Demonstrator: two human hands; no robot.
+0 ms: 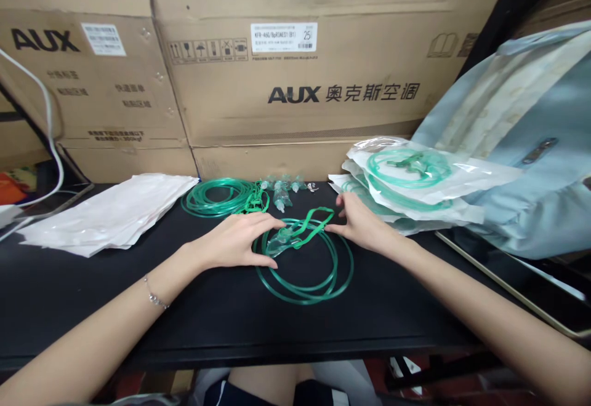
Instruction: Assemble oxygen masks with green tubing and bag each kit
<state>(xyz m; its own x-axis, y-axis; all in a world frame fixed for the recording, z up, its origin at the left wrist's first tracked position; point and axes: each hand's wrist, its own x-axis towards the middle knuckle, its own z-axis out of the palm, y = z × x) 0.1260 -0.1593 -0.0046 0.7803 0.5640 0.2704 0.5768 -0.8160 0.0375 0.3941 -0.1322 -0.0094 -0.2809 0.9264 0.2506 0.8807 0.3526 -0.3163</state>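
On the black table a clear green oxygen mask (281, 243) lies with its green elastic strap (310, 234) looped up to the right. Its coiled green tubing (318, 294) spreads around and below it. My left hand (240, 237) rests at the mask's left side, thumb and fingers apart around it. My right hand (353, 220) is beside the strap's right end, thumb and fingers spread; whether the thumb touches the strap, I cannot tell. Just behind my left hand lie another coil of green tubing (217, 198), bunched green straps (256, 199) and several small clear mask pieces (281, 194).
White flat bags (111, 212) are stacked at the left. Bagged mask sets (410, 178) pile up at the right, against a light blue bag (512, 147). A dark tablet-like device (517, 283) lies at the right edge. Large cardboard boxes (295, 111) stand behind.
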